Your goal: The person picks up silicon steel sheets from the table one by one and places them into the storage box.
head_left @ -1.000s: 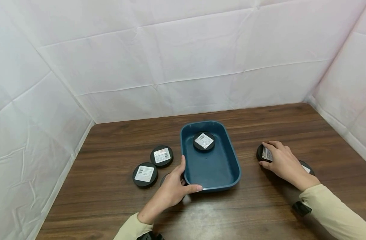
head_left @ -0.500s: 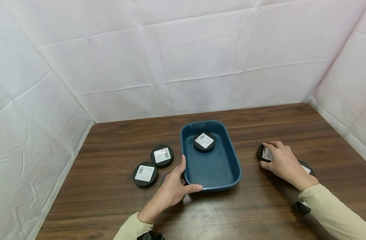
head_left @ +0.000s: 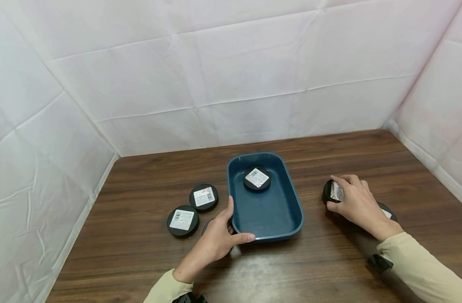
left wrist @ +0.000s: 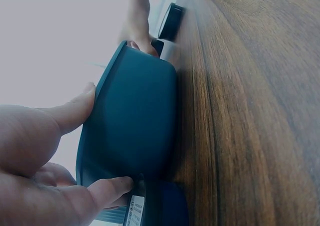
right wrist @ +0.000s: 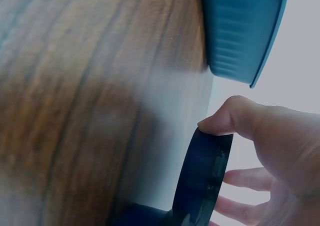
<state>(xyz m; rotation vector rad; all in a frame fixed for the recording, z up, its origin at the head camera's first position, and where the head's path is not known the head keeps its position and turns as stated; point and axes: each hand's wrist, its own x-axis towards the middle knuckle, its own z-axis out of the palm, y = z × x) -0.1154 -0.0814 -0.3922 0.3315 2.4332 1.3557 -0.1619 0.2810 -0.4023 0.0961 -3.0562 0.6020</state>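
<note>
In the head view a dark blue rectangular bin (head_left: 266, 214) stands at the table's centre. One black round puck with a white label (head_left: 257, 179) lies in its far half. My left hand (head_left: 215, 242) grips the bin's near left corner, thumb on the front rim and index finger along the left side. The left wrist view shows the thumb against the bin's rim (left wrist: 86, 136). To the right, my right hand (head_left: 357, 206) pinches another labelled black puck (head_left: 333, 192) between thumb and fingers. In the right wrist view this puck (right wrist: 202, 178) is tilted on edge.
Two labelled pucks (head_left: 183, 221) lie left of the bin, and a third (head_left: 206, 227) is mostly hidden by my left hand. Behind my right hand lies another puck (head_left: 387, 211), partly covered. White sheeting (head_left: 200, 75) walls off the brown wooden table (head_left: 147, 185) at back and sides.
The right hand's fingertips and the puck in them have shifted slightly up and the puck shows more tilt. My left hand and the bin have stayed in place.
</note>
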